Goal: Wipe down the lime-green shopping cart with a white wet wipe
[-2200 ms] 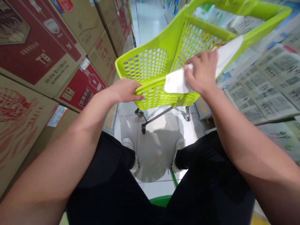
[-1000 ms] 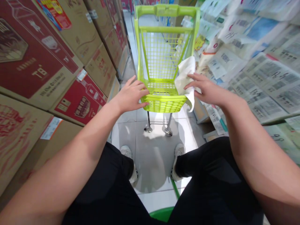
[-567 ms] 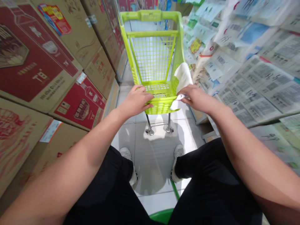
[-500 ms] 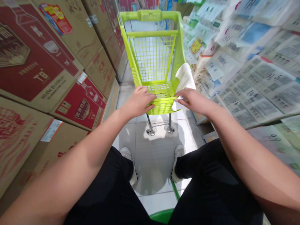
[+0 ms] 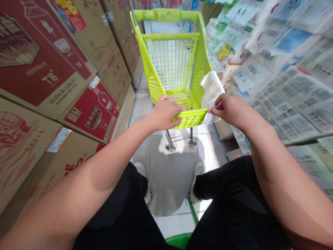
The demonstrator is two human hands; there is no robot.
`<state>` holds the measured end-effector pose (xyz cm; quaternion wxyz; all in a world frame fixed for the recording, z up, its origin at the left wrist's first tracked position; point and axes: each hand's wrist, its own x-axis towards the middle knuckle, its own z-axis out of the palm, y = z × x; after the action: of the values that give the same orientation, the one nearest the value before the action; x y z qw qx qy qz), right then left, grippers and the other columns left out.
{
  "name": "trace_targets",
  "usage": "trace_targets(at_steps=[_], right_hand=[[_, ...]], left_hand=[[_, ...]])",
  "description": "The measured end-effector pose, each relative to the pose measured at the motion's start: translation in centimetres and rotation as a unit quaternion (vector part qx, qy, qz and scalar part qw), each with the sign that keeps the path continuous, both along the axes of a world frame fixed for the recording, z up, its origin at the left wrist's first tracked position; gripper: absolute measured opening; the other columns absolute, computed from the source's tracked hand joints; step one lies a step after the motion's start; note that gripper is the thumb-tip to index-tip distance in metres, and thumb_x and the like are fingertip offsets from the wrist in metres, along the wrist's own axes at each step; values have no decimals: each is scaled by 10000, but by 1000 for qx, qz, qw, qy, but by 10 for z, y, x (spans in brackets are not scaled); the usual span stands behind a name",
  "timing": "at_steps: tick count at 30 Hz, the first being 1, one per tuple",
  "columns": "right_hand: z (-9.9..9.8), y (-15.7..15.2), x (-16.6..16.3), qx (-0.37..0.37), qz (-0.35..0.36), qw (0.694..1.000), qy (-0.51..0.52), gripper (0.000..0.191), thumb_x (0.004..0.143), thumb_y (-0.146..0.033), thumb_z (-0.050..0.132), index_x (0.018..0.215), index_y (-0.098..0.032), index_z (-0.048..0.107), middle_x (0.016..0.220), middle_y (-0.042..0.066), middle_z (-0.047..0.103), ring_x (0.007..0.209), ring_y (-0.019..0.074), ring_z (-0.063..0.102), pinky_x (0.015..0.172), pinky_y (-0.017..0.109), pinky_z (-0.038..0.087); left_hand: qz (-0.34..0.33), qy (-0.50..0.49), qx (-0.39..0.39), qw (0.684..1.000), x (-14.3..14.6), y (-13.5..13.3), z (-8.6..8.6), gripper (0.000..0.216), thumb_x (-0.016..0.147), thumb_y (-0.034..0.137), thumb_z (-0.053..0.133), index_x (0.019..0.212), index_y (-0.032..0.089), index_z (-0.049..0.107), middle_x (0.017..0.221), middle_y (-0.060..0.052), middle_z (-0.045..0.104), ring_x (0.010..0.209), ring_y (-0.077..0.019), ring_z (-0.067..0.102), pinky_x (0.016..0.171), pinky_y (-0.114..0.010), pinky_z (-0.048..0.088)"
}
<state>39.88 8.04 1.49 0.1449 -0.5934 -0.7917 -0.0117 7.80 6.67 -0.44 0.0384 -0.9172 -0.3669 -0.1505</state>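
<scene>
Lime-green plastic, moulded into a small shopping cart [image 5: 171, 62], is seen from the head camera standing upright on a thin metal frame with castors, in a narrow aisle just ahead of the seated person's knees. Its basket is made of open mesh walls, with a tall gridded back panel and a solid handle bar across the top at the far end. A white cloth [image 5: 211, 88] is draped over the basket's right wall near the closest corner, with its lower end bunched at the rim. The near rim is gripped by the left hand [image 5: 164, 113], whose grip is closed over the edge with the fingers curled down the front. The bunched end of the cloth is pinched in the closed grip of the right hand [image 5: 232, 111], just beside the rim's right corner. Pale floor [image 5: 171, 175] tiles are visible beneath the basket, and white shoes [image 5: 197, 177] are planted on them. Cardboard boxes [image 5: 52, 69] with red print are stacked along the left side, and newspaper sheets [image 5: 286, 90] are spread over the right side. A green stool [image 5: 179, 240] edge is seen between the legs.
</scene>
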Motion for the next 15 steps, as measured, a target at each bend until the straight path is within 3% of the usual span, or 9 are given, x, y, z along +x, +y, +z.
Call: trace_targets(at_steps=[3, 6, 10, 15], right_hand=[[2, 4, 5, -8, 50, 999, 10, 218, 929, -472, 763, 897, -257, 752, 769, 81, 774, 695, 272, 714, 691, 461, 592], [9, 0, 0, -40, 73, 994, 67, 168, 887, -427, 756, 888, -259, 754, 748, 74, 767, 692, 270, 709, 676, 455, 583], [17, -13, -28, -74, 68, 976, 195, 219, 955, -430, 685, 888, -231, 746, 766, 88, 743, 712, 265, 691, 660, 428, 561], [13, -20, -66, -84, 83, 951, 287, 317, 1034, -427, 580, 899, -207, 763, 689, 70, 667, 675, 239, 641, 623, 389, 526]], left_hand=[[1, 4, -4, 1000, 2, -2, 2, 318, 979, 353, 597, 1167, 220, 817, 997, -114, 811, 1088, -381, 702, 1117, -585, 431], [9, -6, -20, 1000, 3, -4, 4, 370, 1000, 373, 594, 1260, 209, 799, 1016, -109, 817, 1104, -375, 712, 1125, -576, 418], [18, -72, -56, 996, 9, -7, 6, 417, 1060, 399, 584, 1416, 213, 696, 1138, -82, 832, 1167, -342, 740, 1133, -533, 409], [82, -133, -41, 987, 25, -11, 5, 387, 1074, 367, 660, 1424, 205, 623, 1349, -114, 786, 1244, -326, 728, 1079, -488, 453]])
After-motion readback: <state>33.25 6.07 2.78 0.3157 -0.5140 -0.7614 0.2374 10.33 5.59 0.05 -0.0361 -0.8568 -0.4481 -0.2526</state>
